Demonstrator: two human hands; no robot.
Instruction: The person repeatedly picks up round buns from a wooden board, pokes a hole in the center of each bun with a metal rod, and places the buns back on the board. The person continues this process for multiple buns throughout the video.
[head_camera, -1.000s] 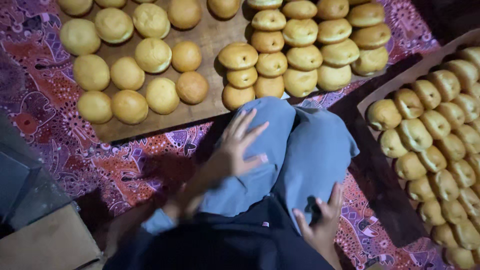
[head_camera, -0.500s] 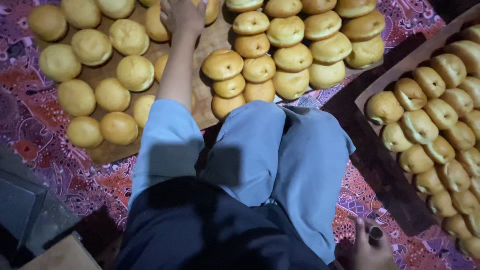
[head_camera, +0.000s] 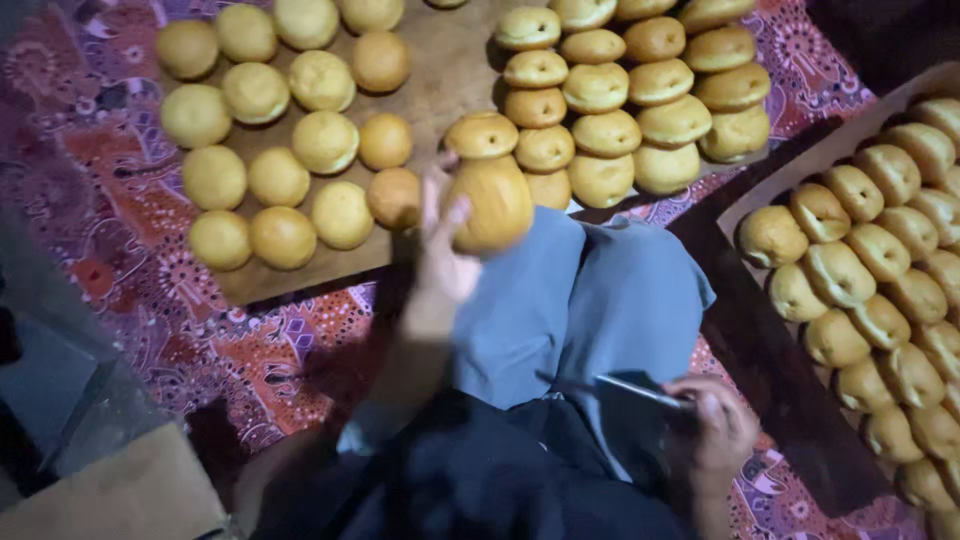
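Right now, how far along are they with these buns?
Little looks done: no bun shows a cut. In hand: the left hand holds one bun lifted off the wooden board; the right hand grips a thin blade-like tool. The board's rows and the right tray remain full.

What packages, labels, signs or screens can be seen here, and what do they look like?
No labels, signs or screens show.
Cardboard box: bottom left corner, plain brown, flat-sided; only part in view.
Tray: right side, brown, edge raised, holding rows of golden buns; its material is unclear.
Board: top, flat brown, carrying round buns, not a package.
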